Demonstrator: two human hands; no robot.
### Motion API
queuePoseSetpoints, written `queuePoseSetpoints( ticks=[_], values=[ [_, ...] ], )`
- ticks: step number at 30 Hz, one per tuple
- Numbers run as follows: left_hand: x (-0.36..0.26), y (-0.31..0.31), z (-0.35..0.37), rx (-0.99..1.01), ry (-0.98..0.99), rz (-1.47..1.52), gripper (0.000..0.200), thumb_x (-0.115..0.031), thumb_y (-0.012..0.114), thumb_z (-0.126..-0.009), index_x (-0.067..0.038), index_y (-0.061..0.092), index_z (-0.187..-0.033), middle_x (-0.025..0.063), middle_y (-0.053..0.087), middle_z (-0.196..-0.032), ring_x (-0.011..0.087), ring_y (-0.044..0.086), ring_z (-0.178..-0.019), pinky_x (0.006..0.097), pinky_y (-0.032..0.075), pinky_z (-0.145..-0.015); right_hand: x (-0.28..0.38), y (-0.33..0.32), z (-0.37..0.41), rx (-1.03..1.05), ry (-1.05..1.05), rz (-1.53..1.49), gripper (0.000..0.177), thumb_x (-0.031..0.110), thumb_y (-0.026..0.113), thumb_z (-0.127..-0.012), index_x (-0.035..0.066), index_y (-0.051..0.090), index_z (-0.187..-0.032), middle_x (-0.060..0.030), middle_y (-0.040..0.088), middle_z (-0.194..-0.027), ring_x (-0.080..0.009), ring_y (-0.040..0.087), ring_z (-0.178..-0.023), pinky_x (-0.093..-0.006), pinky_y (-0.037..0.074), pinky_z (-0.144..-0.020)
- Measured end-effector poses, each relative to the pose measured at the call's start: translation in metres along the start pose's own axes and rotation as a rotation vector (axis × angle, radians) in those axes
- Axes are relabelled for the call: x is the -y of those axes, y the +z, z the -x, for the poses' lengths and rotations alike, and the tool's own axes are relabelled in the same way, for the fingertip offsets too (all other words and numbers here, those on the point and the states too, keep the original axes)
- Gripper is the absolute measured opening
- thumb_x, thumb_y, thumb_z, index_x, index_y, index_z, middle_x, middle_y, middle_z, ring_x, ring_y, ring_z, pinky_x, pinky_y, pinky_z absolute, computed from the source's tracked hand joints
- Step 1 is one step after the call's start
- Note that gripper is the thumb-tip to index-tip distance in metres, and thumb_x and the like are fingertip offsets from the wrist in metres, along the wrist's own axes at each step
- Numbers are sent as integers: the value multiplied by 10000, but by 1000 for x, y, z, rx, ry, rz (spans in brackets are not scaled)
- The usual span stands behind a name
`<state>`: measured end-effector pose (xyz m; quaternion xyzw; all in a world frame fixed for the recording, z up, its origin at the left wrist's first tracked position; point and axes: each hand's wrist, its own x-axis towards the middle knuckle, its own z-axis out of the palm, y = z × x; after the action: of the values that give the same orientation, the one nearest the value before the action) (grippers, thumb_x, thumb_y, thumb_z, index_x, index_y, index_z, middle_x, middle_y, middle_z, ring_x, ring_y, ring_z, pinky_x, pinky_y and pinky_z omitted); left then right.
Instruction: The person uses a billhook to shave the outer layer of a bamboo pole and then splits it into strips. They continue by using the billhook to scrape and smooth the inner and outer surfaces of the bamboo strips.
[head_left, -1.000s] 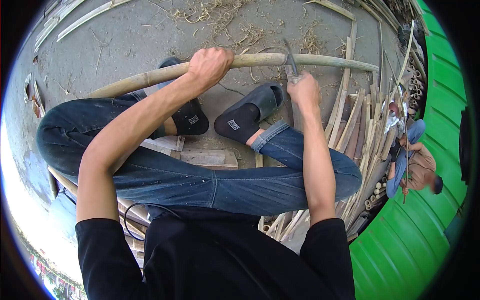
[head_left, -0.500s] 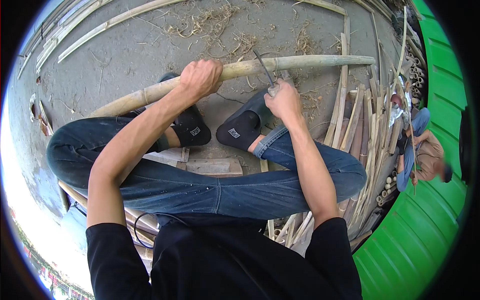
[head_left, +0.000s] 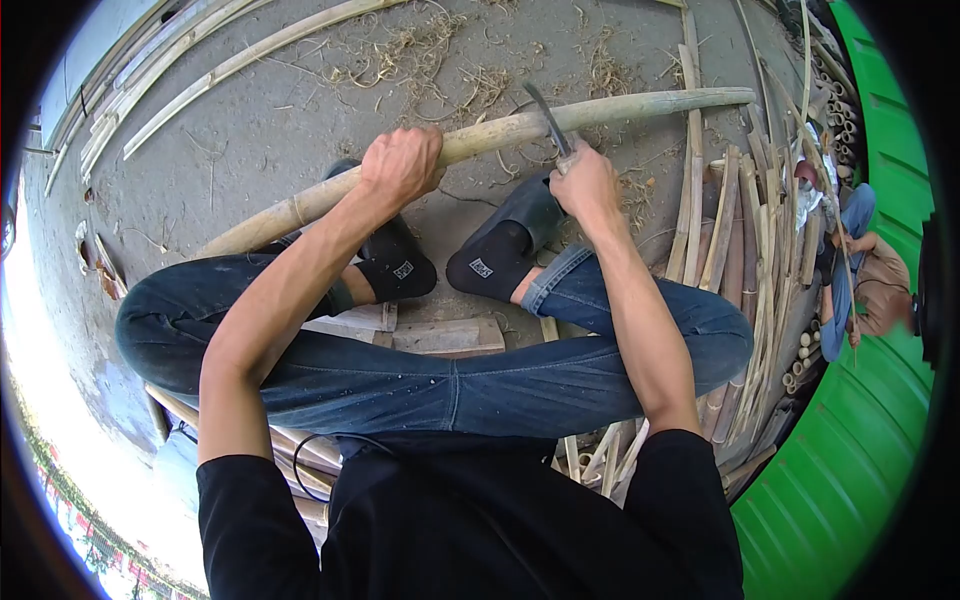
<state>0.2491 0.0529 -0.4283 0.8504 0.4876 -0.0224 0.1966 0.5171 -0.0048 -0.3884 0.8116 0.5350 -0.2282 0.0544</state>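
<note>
A long bamboo pole (head_left: 650,103) lies on the ground across the front of the person, beyond both feet. Its long axis runs from low left to high right. Split strips (head_left: 735,230) are piled to the right. The left hand (head_left: 402,165) is wrapped over the pole near its middle, fingers curled tight. The right hand (head_left: 588,185) sits just on the near side of the pole, further right, fisted on a knife (head_left: 545,108) whose blade slants up across it. Each black sandal (head_left: 495,262) carries a small white label (head_left: 403,270), too small to read.
</note>
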Motion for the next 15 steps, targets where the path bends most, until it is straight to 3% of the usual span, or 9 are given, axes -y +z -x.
queuePoseSetpoints(
  ticks=[3, 6, 9, 11, 12, 13, 15],
  values=[
    [3, -5, 3, 14, 24, 6, 354, -318, 770, -823, -28, 611, -950, 196, 705, -828, 397, 724, -800, 491, 590, -693, -6, 2, -2, -4, -61, 28, 510, 224, 751, -803, 55, 658, -1276, -256, 714, -1134, -431, 682, -1087, -497, 547, -942],
    [1, -14, -3, 23, -8, 27, 371, -339, 766, -816, -19, 642, -957, 211, 713, -854, 406, 724, -842, 501, 588, -730, 7, 2, -3, -41, 61, -49, 539, 239, 762, -802, 46, 642, -1291, -258, 715, -1126, -430, 684, -1085, -501, 543, -951],
    [0, -30, -3, 86, -47, 18, 322, -305, 724, -801, -21, 694, -950, 203, 723, -872, 397, 728, -889, 492, 582, -820, 18, 19, 22, 16, -58, -54, 507, 255, 778, -801, 46, 644, -1242, -296, 712, -1066, -462, 678, -1073, -542, 535, -938],
    [6, -29, -2, 142, -123, 75, 350, -273, 694, -762, 6, 712, -973, 235, 724, -907, 429, 722, -915, 488, 581, -844, 5, 14, 8, -52, -64, -61, 420, 253, 766, -812, 33, 648, -1149, -282, 720, -1011, -471, 696, -1005, -564, 543, -903],
    [1, -35, -2, 278, -173, 74, 364, -233, 662, -729, 25, 713, -981, 266, 723, -954, 452, 714, -955, 501, 573, -873, -2, 9, 0, -85, 30, -108, 402, 249, 766, -810, 28, 651, -1126, -275, 723, -1023, -460, 694, -1019, -546, 545, -901],
    [1, -35, 0, 283, -165, 59, 364, -233, 662, -729, 25, 713, -981, 266, 723, -954, 452, 714, -955, 501, 573, -873, -6, 6, -7, -126, 112, -148, 385, 244, 766, -808, 24, 655, -1103, -267, 725, -1035, -450, 691, -1033, -528, 548, -898],
    [-1, -37, -1, 278, -204, 126, 374, -218, 657, -718, 39, 712, -984, 295, 716, -988, 462, 708, -982, 516, 564, -888, -4, 22, 15, -59, -4, -138, 424, 243, 777, -793, 33, 655, -1140, -263, 724, -1034, -451, 695, -1030, -547, 544, -915]
  ],
)
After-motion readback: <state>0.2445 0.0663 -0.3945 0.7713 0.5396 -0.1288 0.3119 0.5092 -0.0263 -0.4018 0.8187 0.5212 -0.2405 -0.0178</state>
